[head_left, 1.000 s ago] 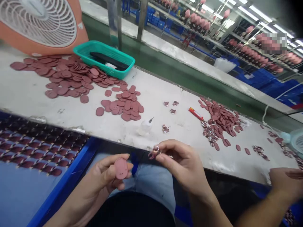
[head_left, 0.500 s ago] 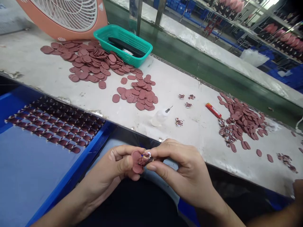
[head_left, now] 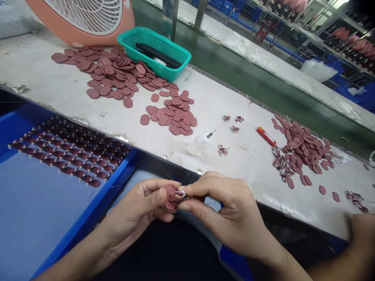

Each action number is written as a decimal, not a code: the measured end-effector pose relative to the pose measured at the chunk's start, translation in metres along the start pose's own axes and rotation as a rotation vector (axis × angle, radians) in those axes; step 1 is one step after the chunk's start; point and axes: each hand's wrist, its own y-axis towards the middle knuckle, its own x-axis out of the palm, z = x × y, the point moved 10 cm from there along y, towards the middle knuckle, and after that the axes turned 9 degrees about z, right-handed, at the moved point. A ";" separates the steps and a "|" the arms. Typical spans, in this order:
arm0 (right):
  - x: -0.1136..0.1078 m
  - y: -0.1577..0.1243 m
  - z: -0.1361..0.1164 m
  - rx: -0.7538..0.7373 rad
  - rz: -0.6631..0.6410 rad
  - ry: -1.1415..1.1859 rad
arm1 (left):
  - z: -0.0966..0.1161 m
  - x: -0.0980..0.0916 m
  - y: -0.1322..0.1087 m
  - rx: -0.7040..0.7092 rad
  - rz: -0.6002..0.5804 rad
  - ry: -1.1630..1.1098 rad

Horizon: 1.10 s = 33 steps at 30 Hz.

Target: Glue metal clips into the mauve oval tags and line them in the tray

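My left hand (head_left: 137,207) pinches a maroon oval rubber disc (head_left: 170,199) between thumb and fingers, low over my lap. My right hand (head_left: 225,207) holds a small patterned maroon-and-white piece (head_left: 180,196) with its fingertips and presses it against the disc. The hands nearly meet there, and they hide part of both pieces. A white plastic glue bottle with a metal nozzle (head_left: 199,144) lies on the white workbench (head_left: 231,164), just beyond my right hand.
Loose maroon discs lie in heaps on the bench, beside a teal basket (head_left: 155,52), a pink fan (head_left: 84,19) and a red lighter (head_left: 266,136). Left of me, a blue tray (head_left: 58,195) holds rows of assembled pieces. Another person's hand (head_left: 361,238) rests at lower right.
My hands have stayed together on the disc and small piece, with little shift. The view has barely moved, and the other person's hand has risen slightly at lower right.
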 end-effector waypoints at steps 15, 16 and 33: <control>0.008 0.002 0.008 0.077 0.008 0.037 | -0.007 -0.006 0.002 -0.043 0.056 -0.089; 0.009 0.002 0.008 0.079 0.003 0.044 | -0.006 -0.006 0.002 -0.042 0.052 -0.088; 0.012 0.005 0.001 -0.033 -0.049 0.009 | -0.006 -0.012 0.002 -0.047 0.116 -0.097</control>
